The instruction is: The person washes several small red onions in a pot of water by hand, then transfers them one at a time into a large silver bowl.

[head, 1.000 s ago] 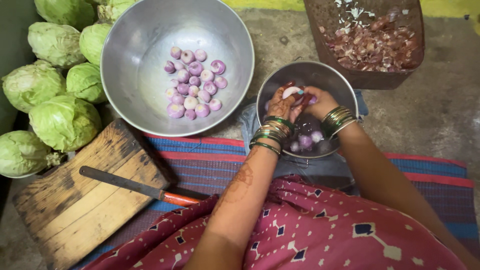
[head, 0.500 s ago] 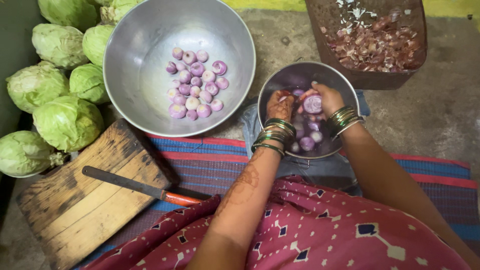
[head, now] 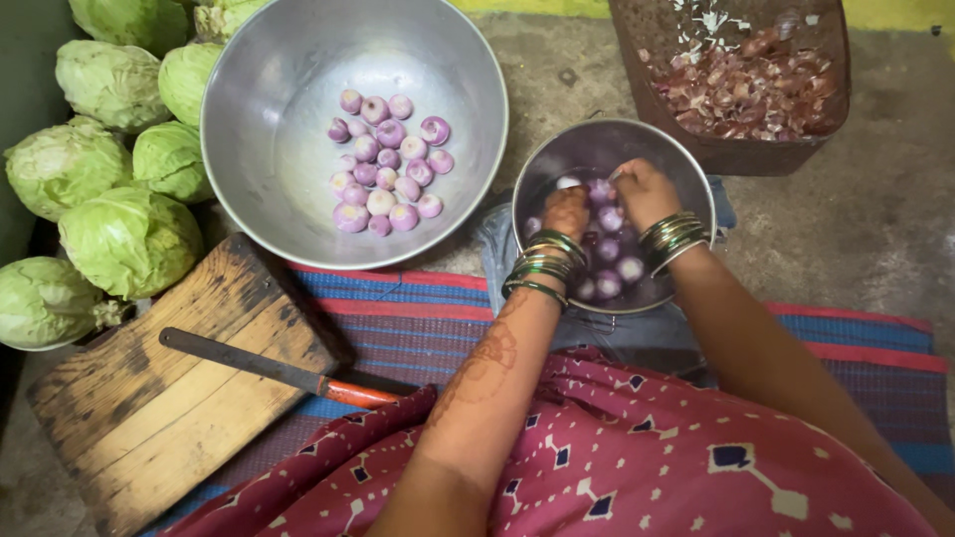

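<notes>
Both my hands reach into a small steel bowl (head: 696, 189) of small purple onions (head: 609, 249) sitting in water. My left hand (head: 567, 211) is curled with its fingers down among the onions; whether it grips one is hidden. My right hand (head: 645, 191) pinches a small onion (head: 599, 191) at the bowl's far side, close to the left fingers. Green and gold bangles circle both wrists.
A large steel bowl (head: 269, 149) holds several peeled onions (head: 383, 164). Several cabbages (head: 124, 239) lie at the left. A knife with an orange handle (head: 269, 368) rests on a wooden board (head: 149, 418). A brown basket (head: 826, 139) of onion skins stands at the far right. A striped mat (head: 418, 308) lies underneath.
My hands have dropped from above the small bowl's rim down into it, and the onion held up between them is now low among the others.
</notes>
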